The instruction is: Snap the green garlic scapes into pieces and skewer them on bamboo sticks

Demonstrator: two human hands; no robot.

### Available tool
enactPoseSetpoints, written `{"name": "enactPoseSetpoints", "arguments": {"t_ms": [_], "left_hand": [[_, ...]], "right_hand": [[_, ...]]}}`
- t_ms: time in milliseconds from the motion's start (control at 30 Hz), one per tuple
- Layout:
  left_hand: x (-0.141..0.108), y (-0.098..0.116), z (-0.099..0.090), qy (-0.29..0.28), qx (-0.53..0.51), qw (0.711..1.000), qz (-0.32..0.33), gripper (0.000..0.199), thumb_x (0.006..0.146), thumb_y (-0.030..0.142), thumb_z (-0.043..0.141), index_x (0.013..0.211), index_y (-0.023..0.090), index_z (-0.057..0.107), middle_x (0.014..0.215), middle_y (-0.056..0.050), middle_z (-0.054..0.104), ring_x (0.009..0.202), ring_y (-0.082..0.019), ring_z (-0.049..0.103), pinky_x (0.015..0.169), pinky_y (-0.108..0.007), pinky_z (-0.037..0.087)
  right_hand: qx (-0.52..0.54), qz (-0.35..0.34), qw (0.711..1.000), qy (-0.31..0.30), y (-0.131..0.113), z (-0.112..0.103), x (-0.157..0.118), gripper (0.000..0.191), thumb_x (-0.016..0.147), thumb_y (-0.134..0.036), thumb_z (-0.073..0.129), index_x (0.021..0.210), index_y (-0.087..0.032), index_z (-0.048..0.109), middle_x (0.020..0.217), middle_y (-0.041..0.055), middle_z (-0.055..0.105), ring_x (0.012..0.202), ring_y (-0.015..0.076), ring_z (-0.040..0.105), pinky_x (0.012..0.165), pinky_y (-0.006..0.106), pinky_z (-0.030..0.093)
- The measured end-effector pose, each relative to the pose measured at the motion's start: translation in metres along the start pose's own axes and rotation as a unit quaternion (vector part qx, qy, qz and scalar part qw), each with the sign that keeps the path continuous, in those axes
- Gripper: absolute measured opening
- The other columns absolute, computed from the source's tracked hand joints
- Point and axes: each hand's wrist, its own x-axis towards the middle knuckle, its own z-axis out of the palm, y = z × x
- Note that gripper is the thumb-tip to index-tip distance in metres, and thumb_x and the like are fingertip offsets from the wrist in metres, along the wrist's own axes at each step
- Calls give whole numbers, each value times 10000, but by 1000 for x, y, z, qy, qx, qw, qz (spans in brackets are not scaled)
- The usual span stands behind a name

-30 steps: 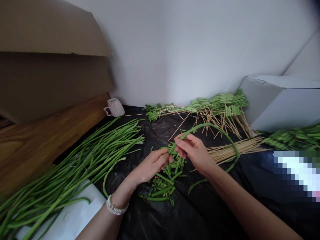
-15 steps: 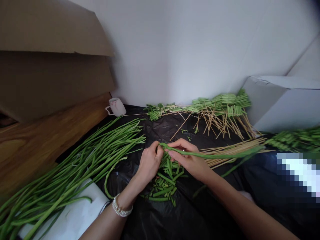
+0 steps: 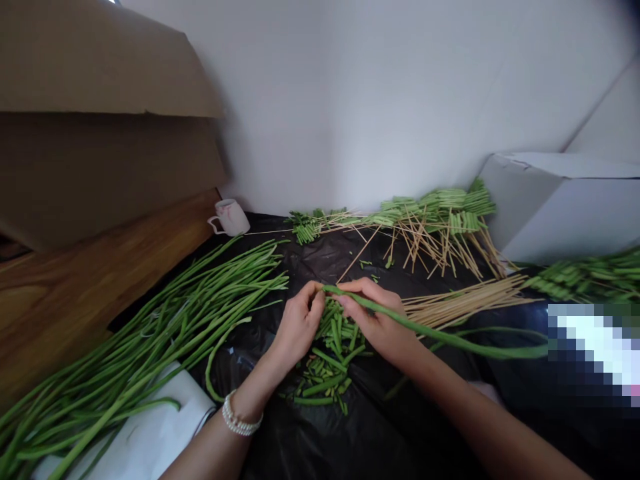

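Observation:
Between my two hands runs one long green bean (image 3: 425, 328), its loose length looping out over my right forearm. My left hand (image 3: 299, 323) has its fingers curled around the bean's near end. Thumb and fingers of my right hand (image 3: 377, 317) pinch the same bean just beside the left fingertips. Below both hands lies a heap of short cut bean pieces (image 3: 327, 370) on black plastic sheeting (image 3: 390, 427). To the left, a large bundle of whole long beans (image 3: 165, 340) is spread out. A pile of bare wooden skewers (image 3: 465, 300) rests beyond my right hand.
Skewered bean pieces (image 3: 435, 207) are stacked along the wall, with more bean rows (image 3: 590, 273) at the right. A white mug (image 3: 233, 218) stands at the back left, near a cardboard box (image 3: 110, 167). A white box (image 3: 560, 207) sits at the right.
The bean's loose length has swung lower and nearer on the right, forming a wider loop. Both hands remain close together on it; the whole view has shifted slightly.

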Motion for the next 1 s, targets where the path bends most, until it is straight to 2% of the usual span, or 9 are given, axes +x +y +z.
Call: {"name": "enactPoseSetpoints", "arguments": {"t_ms": [133, 233, 367, 467, 600, 767, 833, 900, 1000], "left_hand": [[-3, 3, -2, -53, 152, 981, 104, 243, 976, 287, 363, 1079, 193, 562, 972, -50, 644, 887, -180, 606, 804, -288, 433], [-6, 2, 2, -69, 265, 954, 126, 243, 974, 259, 344, 1092, 182, 542, 959, -70, 633, 865, -200, 612, 770, -305, 441], [-7, 3, 5, -37, 381, 916, 115, 200, 937, 205, 351, 912, 181, 548, 821, -67, 610, 753, -205, 579, 666, -297, 393], [-7, 4, 4, 1, 393, 915, 86, 155, 877, 182, 397, 759, 202, 496, 682, -36, 546, 650, -186, 523, 596, -291, 321], [-5, 5, 3, 46, 264, 963, 39, 220, 820, 170, 395, 610, 213, 346, 549, 23, 387, 529, -131, 393, 549, -281, 241], [0, 3, 4, 67, -45, 995, -63, 242, 777, 252, 396, 562, 212, 292, 517, 57, 256, 480, -92, 238, 486, -257, 172], [6, 0, -3, 72, -213, 967, -123, 258, 772, 296, 406, 567, 219, 269, 512, 74, 214, 454, -80, 168, 452, -245, 146], [12, -4, -15, 85, -355, 915, -174, 274, 772, 301, 399, 580, 225, 219, 517, 89, 157, 433, -72, 97, 422, -238, 126], [19, -8, -26, 94, -440, 874, -186, 250, 777, 260, 444, 595, 209, 280, 519, 96, 168, 417, -61, 124, 405, -218, 134]], "right_hand": [[83, 61, 994, 37, 8, -3, 5, 189, 909, -376, 556, 900, -197, 616, 737, 16, 694, 576, 128, 621, 504, 228, 457], [97, 73, 991, 56, 13, -1, 6, 193, 896, -381, 576, 849, -196, 609, 737, 18, 698, 554, 125, 617, 503, 233, 463], [87, 77, 991, 60, 11, 0, 5, 193, 878, -381, 600, 812, -200, 617, 695, 11, 687, 524, 124, 609, 506, 246, 463], [97, 92, 989, 58, 8, 0, 5, 187, 859, -373, 622, 776, -206, 613, 670, 5, 677, 516, 125, 604, 494, 250, 456], [115, 119, 985, 52, 4, 3, 4, 225, 847, -380, 628, 716, -198, 616, 622, 3, 664, 480, 116, 571, 460, 247, 430], [154, 139, 976, 60, 4, 7, 4, 268, 844, -417, 632, 710, -185, 623, 613, 10, 661, 477, 111, 566, 441, 235, 425], [175, 155, 968, 89, 8, 4, 6, 299, 843, -432, 632, 676, -185, 602, 573, -2, 636, 453, 99, 540, 430, 225, 417], [192, 164, 958, 135, 15, -1, 10, 331, 840, -441, 632, 636, -187, 573, 537, -15, 605, 425, 81, 501, 409, 210, 392], [219, 174, 951, 130, 22, -8, 14, 366, 839, -454, 628, 604, -184, 553, 521, -22, 578, 408, 64, 463, 389, 194, 355]]}}
